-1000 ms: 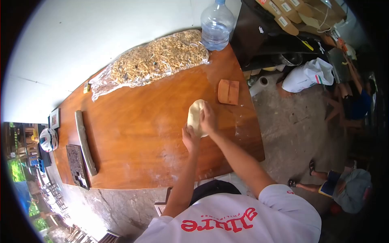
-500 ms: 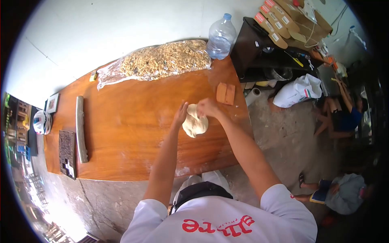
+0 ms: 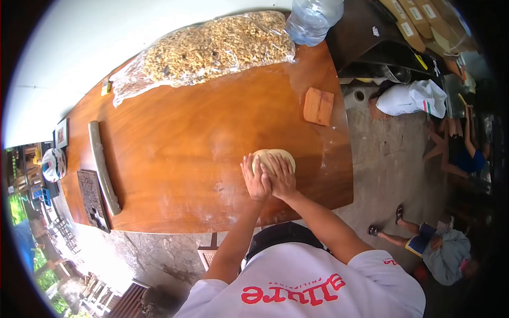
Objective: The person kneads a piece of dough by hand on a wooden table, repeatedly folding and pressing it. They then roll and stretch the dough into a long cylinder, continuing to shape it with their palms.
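A pale, rounded lump of dough (image 3: 288, 157) lies on the wooden table (image 3: 180, 143), close to its front edge. My left hand (image 3: 256, 179) rests flat at the dough's left side, fingers stretched forward. Beside it, my right hand (image 3: 280, 176) presses on top of the dough with its fingers extended. The two hands touch near the thumbs and hide the dough's near part. Beyond them, to the right, sits a reddish-brown wooden block (image 3: 318, 106).
A large clear bag of brownish flakes (image 3: 217, 49) and a plastic water bottle (image 3: 314, 22) stand along the back. At left lie a long grey cylinder (image 3: 104, 167) and a dark textured board (image 3: 93, 199). Two people are on the right, near a white sack (image 3: 411, 99).
My right hand has come down from above the dough onto it, and both hands now press flat side by side. The dough looks more compact and sits nearer the front edge. The view has shifted.
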`<act>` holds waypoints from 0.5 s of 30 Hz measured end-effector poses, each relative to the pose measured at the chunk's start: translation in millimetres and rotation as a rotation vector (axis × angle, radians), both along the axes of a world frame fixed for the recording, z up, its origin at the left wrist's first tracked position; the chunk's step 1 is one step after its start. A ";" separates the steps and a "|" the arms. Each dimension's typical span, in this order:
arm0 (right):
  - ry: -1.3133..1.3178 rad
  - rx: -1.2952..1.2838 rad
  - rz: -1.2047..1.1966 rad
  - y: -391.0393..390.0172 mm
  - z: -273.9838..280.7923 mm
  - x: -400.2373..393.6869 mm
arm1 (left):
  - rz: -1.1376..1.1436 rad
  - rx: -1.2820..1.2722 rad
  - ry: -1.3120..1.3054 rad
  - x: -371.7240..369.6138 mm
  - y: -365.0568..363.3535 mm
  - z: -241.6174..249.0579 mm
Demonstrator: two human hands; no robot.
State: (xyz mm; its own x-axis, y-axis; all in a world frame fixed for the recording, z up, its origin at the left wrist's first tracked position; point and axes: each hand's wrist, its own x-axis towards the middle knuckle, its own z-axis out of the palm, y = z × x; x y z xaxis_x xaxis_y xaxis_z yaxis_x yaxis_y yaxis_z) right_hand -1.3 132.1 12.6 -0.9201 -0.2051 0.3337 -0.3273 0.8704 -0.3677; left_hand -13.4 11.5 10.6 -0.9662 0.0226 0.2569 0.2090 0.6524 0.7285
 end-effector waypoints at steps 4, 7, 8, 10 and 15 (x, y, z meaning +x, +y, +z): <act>-0.107 0.046 -0.020 12.0 18.3 -92.5 | 0.039 -0.194 -0.070 -93.4 6.8 1.9; -0.168 0.049 -0.064 14.3 25.1 -159.0 | 0.088 -0.268 -0.051 -154.5 10.8 11.4; -0.144 0.050 -0.102 15.3 24.9 -175.1 | 0.083 -0.276 -0.051 -167.4 12.2 8.3; -0.157 -0.053 -0.077 17.3 22.2 -205.3 | 0.202 -0.230 -0.070 -190.9 17.7 9.0; -0.962 -1.163 0.290 73.2 19.7 -255.2 | 0.192 0.083 -0.160 -162.8 26.3 25.7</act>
